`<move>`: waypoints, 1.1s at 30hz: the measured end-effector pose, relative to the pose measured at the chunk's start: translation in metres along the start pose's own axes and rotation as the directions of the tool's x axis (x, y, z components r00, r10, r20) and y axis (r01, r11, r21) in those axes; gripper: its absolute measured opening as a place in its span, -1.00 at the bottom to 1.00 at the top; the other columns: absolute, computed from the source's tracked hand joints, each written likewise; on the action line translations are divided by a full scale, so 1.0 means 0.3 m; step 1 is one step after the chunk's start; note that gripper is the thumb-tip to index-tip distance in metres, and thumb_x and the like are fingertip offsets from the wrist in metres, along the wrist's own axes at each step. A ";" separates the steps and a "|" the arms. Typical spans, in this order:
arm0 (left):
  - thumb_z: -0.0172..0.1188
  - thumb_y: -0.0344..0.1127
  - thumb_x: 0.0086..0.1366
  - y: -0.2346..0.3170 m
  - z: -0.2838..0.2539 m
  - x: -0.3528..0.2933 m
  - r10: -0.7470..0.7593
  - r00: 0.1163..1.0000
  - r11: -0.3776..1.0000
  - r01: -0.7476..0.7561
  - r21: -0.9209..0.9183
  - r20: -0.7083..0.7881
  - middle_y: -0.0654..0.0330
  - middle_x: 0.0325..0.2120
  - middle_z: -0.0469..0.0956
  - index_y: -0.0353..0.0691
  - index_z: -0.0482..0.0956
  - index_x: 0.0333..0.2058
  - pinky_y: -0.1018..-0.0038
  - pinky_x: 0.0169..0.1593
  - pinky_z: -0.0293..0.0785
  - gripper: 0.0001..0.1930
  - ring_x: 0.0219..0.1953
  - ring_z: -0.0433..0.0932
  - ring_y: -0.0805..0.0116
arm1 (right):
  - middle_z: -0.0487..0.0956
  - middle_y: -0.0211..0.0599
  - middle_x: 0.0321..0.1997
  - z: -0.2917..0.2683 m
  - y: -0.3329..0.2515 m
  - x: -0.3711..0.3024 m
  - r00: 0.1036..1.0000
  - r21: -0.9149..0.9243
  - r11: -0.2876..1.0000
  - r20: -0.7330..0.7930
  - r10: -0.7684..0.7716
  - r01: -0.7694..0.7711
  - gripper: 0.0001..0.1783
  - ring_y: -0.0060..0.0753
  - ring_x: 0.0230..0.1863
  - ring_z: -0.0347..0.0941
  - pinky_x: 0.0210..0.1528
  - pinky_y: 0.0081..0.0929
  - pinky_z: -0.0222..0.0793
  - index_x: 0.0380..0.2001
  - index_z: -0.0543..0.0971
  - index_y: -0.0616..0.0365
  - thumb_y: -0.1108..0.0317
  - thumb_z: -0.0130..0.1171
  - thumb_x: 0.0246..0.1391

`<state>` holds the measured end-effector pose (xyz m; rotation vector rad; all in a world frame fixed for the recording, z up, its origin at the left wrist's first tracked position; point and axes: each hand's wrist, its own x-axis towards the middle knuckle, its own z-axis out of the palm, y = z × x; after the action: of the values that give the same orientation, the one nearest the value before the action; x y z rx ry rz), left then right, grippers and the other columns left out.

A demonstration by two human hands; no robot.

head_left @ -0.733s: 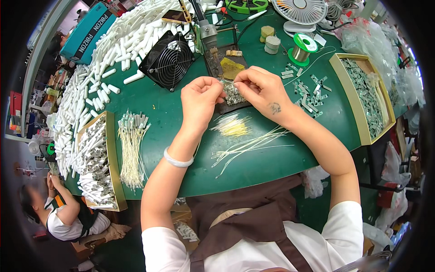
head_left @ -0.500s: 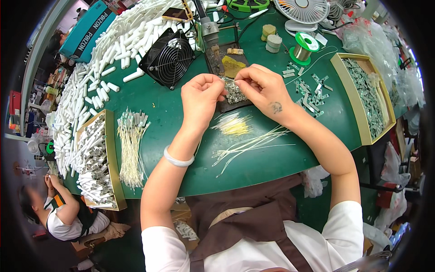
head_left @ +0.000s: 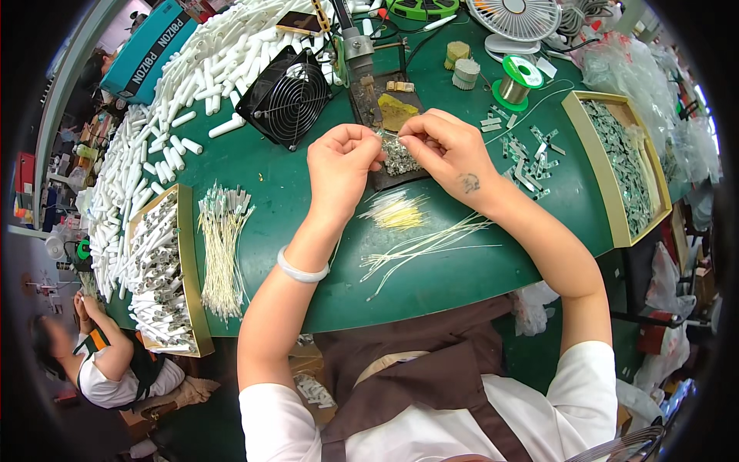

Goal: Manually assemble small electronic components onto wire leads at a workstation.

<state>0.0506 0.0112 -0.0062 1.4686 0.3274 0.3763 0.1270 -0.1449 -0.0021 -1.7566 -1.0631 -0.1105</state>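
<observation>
left hand (head_left: 342, 163): curled toward pinch, contents can't be told | right hand (head_left: 450, 158): same | both held by silvery pile (head_left: 399, 161)

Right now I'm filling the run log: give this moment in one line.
left hand: pinched, held item unclear; right hand: pinched, held item unclear; between: small metal parts heap; nearby: black fan, green-flanged wire spool

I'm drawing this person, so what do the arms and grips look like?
The left grip and right grip wear no gloves. A smooth, pale bangle circles the left forearm; a small dark marking sits near the right wrist. The white sleeves are short.
</observation>
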 end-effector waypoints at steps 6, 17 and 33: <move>0.15 -0.45 0.16 0.005 -0.009 -0.006 -0.016 1.000 1.000 0.016 0.004 -0.020 0.30 -0.56 0.52 -0.30 0.53 -0.43 0.68 -0.44 0.39 -0.95 -0.53 0.48 0.59 | 0.43 -0.35 -0.48 -0.015 -0.007 0.003 0.999 0.036 0.999 -0.026 0.037 -0.036 -0.90 -0.58 -0.58 0.29 -0.53 -0.60 0.23 -0.36 0.53 0.24 0.45 0.17 0.05; 0.15 -0.42 0.15 0.110 -0.054 -0.105 -0.083 0.996 0.997 0.083 0.005 -0.021 0.28 -0.61 0.50 -0.29 0.54 -0.45 0.66 -0.49 0.31 -0.94 -0.60 0.41 0.58 | 0.47 -0.44 -0.59 -0.237 0.043 0.068 0.927 -0.020 0.927 -0.034 0.373 -0.374 -0.81 -0.63 -0.55 0.31 -0.46 -0.58 0.27 -0.38 0.55 0.28 0.36 0.13 -0.01; 0.08 -0.47 0.15 0.250 -0.610 -0.463 0.186 0.895 0.938 -0.039 0.345 -0.405 0.28 -0.67 0.42 -0.31 0.46 -0.51 0.69 -0.55 0.24 -0.92 -0.65 0.34 0.59 | 0.52 -0.12 -0.57 -0.313 0.114 0.050 0.828 -0.489 0.815 0.282 0.485 -0.310 -0.78 -0.22 -0.50 0.47 -0.38 -0.35 0.37 -0.56 0.53 0.30 0.36 0.30 -0.21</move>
<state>-0.1575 0.1190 0.0524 1.7308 0.6899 0.7798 0.1965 -0.2132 0.0249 -2.4502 -0.9564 0.3241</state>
